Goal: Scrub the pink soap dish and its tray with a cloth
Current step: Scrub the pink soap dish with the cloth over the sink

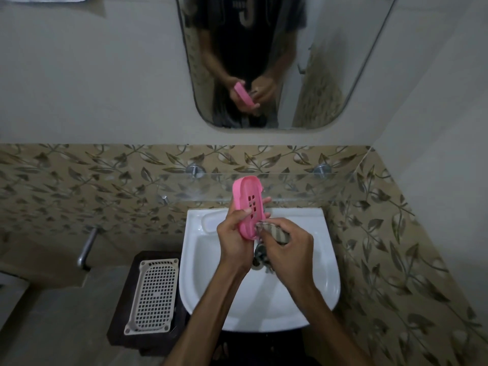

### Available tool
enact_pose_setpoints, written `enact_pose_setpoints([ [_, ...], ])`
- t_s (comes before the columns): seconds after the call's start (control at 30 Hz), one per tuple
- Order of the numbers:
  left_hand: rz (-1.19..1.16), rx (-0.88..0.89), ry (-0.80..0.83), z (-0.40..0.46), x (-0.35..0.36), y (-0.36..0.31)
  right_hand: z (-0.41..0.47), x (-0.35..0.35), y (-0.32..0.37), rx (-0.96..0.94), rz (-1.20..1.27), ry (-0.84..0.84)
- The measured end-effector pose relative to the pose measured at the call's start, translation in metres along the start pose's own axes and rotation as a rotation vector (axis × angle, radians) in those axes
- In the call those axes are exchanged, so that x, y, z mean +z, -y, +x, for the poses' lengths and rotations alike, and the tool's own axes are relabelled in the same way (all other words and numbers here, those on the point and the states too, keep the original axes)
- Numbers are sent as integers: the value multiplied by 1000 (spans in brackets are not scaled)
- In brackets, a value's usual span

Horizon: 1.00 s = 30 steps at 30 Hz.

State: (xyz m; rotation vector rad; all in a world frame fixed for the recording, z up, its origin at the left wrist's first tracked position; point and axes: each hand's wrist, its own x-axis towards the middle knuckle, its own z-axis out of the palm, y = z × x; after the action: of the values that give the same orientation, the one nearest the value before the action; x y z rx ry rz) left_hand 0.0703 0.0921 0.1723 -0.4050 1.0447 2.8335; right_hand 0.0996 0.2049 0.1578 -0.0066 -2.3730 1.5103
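Two hands at work above the white basin (327, 262), well clear of its bowl so that drips fall inside. Left hand (233, 233) wrapped round the long edge of the pink soap dish (247, 206), thumb across the face and fingertips showing past the far edge; held nearly upright and tilted toward the wearer, presumably to offer the lower end to the cloth. Right hand (287, 245) bunched on a striped cloth (276, 232), fingers curled round it, one fold pressed against the dish's lower corner. Hard, glossy plastic by the look of it: an oval with rounded ends, a raised rim and a cluster of small rectangular drain holes in the middle. Soft, limp cloth, a dark tail hanging down toward the drain. Pale, translucent oval piece (211, 220) lying on the basin's back ledge behind the left hand, possibly the tray, though hard to tell. Cream perforated basket (155, 294) on a dark stand beside the basin. Both hands and dish repeated dimly in the mirror (311, 83).
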Motion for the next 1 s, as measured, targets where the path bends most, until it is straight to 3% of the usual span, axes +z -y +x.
enact_pose_setpoints([
  [0.13, -18, -29, 2, 2, -4, 1, -9, 4, 11, -123, 46, 73],
  [0.27, -1, -6, 14, 2, -5, 1, 0, 3, 4, 18, 26, -14],
  [0.4, -11, -36, -9, -1, -9, 3, -12, 6, 14, -99, 82, 104],
  [0.53, -1, -15, -16, 1, -10, 6, 6, 0, 6, 8, -1, -22],
  [0.67, 5, -58, 28, 0, -15, 5, -6, 3, 12, -175, -5, 138],
  [0.8, -21, -69, 21, 0, -18, 9, -1, 2, 6, -46, -15, 3],
  [0.9, -25, -97, -2, -1, -21, 9, -13, 5, 10, -191, -1, 101],
  [1.0, -2, -76, -18, -2, -19, 12, -10, 4, 2, -40, 10, -6],
])
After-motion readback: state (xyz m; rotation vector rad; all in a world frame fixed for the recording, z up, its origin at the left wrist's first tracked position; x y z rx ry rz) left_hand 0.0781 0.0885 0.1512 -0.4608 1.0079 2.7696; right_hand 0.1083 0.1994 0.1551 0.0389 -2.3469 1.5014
